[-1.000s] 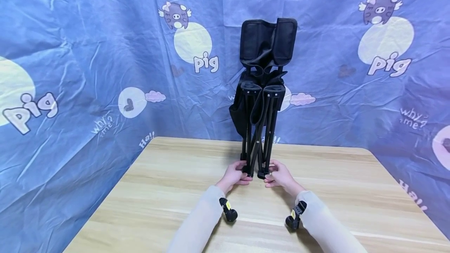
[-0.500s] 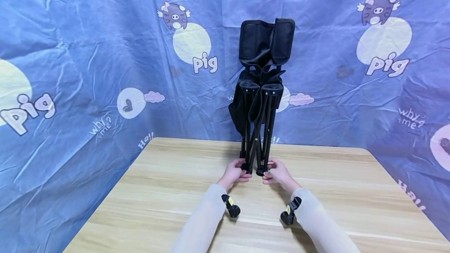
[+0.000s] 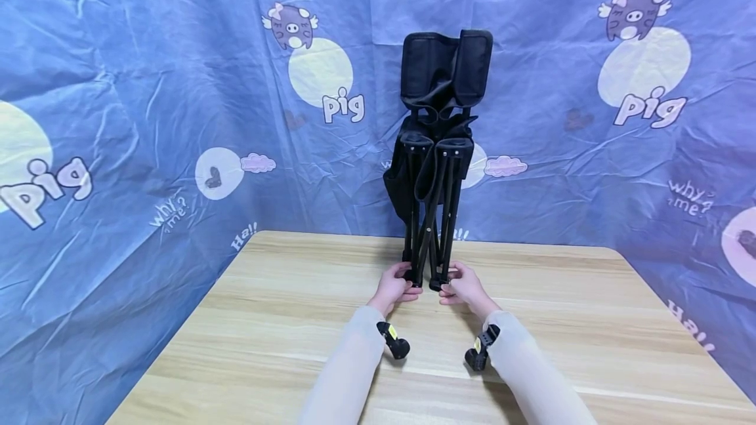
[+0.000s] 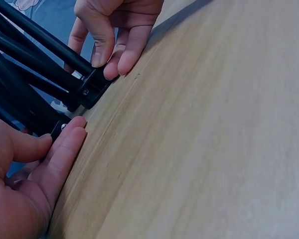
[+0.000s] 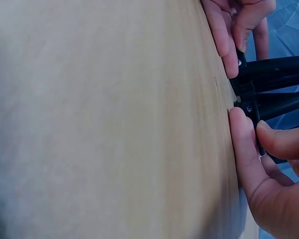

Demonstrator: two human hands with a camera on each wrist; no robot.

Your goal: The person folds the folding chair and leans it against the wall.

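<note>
A black folding chair [image 3: 428, 215] stands folded and upright at the back of the table, its fabric bunched above a bundle of thin crossing tubes. My left hand [image 3: 394, 286] pinches the foot of the left legs between thumb and fingers. On the other side, my right hand [image 3: 466, 286] grips the right foot in the same way. The left wrist view shows the left hand [image 4: 30, 172] with its fingers low against the tabletop and the thumb on the black plastic foot [image 4: 92, 89]'s neighbour. In the right wrist view the right hand [image 5: 276, 169] holds its foot from the side.
The wooden table [image 3: 283, 333] spreads around the chair. Behind it and at both sides hangs a blue curtain [image 3: 177, 84] printed with pigs, close to the chair's back. Black wrist cameras [image 3: 394, 340] sit on both sleeves.
Both hands and the chair's feet have shifted slightly toward the back of the table, still in contact. The chair stays folded and upright.
</note>
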